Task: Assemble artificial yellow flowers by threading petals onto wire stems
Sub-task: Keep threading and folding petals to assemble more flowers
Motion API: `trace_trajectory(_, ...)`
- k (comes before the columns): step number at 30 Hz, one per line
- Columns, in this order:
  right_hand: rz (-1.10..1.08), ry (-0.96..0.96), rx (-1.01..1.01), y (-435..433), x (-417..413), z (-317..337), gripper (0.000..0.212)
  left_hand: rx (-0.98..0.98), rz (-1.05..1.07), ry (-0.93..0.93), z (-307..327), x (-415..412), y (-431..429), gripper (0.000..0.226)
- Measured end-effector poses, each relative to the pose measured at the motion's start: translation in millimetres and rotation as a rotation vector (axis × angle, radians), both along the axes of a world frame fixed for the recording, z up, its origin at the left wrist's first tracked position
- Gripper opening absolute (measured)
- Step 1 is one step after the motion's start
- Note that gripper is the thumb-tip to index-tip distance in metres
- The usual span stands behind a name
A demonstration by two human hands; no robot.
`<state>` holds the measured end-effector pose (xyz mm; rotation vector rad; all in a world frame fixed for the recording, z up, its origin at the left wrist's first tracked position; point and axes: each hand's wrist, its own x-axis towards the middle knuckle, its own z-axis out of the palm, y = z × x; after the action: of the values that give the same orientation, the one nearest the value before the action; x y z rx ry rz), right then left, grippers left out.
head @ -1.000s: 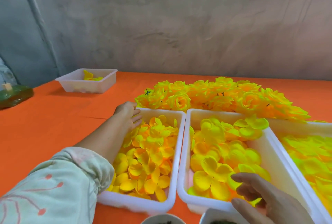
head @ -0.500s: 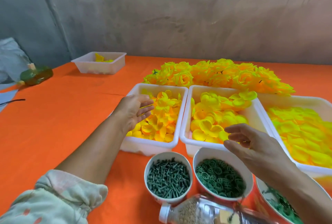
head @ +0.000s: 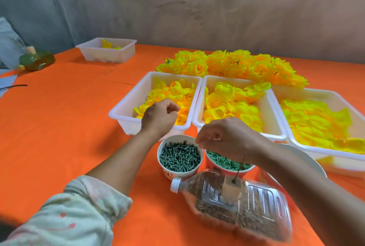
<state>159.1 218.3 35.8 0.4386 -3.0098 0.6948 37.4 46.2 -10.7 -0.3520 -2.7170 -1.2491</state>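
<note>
Yellow petals [head: 173, 91] fill three white trays [head: 126, 107] side by side on the orange table [head: 59, 127], with finished yellow flowers [head: 227, 64] heaped behind. The left hand [head: 158, 117] hangs over the leftmost tray's near rim, fingers curled in; whether they hold a petal I cannot tell. The right hand [head: 231, 137] has thumb and fingertips pinched together, on what is unclear, and a thin wire stem [head: 241, 163] slants from under it down to a clear bottle [head: 256, 206].

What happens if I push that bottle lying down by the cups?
The bottle looks packed with brown grains, so it probably feels heavy and resists a gentle push. Its flat, ribbed sides suggest it would slide rather than roll. The clear plastic might dent a little if squeezed.
</note>
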Motion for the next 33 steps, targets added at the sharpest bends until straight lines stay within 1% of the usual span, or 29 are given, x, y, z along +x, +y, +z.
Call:
trace_trajectory(4, 0.132, -0.110, 0.175, -19, -25, 0, 0.016, -0.231, 0.048, 0.080, -12, 2, 10, 0.016)
trace_trajectory(6, 0.174, -0.120, 0.319, -29, -32, -7, 0.019, -0.264, 0.061, 0.139, -17, 2, 13, 0.022)
trace_trajectory(8, 0.227, -0.085, 0.460, -37, -37, -15, 0.020, -0.290, 0.066, 0.200, -22, 3, 14, 0.025)
trace_trajectory(10, 0.274, -0.092, 0.508, -42, -39, -21, 0.020, -0.349, 0.065, 0.276, -28, 3, 14, 0.024)
trace_trajectory(12, 0.284, -0.143, 0.465, -44, -40, -24, 0.021, -0.363, 0.071, 0.327, -32, 4, 14, 0.022)
trace_trajectory(15, 0.255, -0.170, 0.358, -44, -38, -26, 0.018, -0.358, 0.081, 0.360, -33, 4, 14, 0.021)
trace_trajectory(21, 0.172, -0.174, 0.145, -35, -30, -23, 0.013, -0.365, 0.098, 0.389, -34, 6, 15, 0.018)
trace_trajectory(25, 0.173, -0.152, 0.071, -34, -25, -22, 0.012, -0.368, 0.108, 0.378, -33, 6, 16, 0.018)
trace_trajectory(27, 0.162, -0.136, 0.002, -35, -23, -24, 0.011, -0.362, 0.118, 0.362, -33, 6, 16, 0.018)
trace_trajectory(30, 0.082, -0.142, -0.199, -32, -21, -24, 0.009, -0.349, 0.107, 0.356, -32, 8, 16, 0.020)
trace_trajectory(32, 0.014, -0.169, -0.370, -28, -19, -23, 0.008, -0.357, 0.084, 0.355, -30, 11, 15, 0.031)
trace_trajectory(33, -0.018, -0.192, -0.479, -26, -17, -21, 0.007, -0.362, 0.081, 0.358, -29, 12, 15, 0.033)
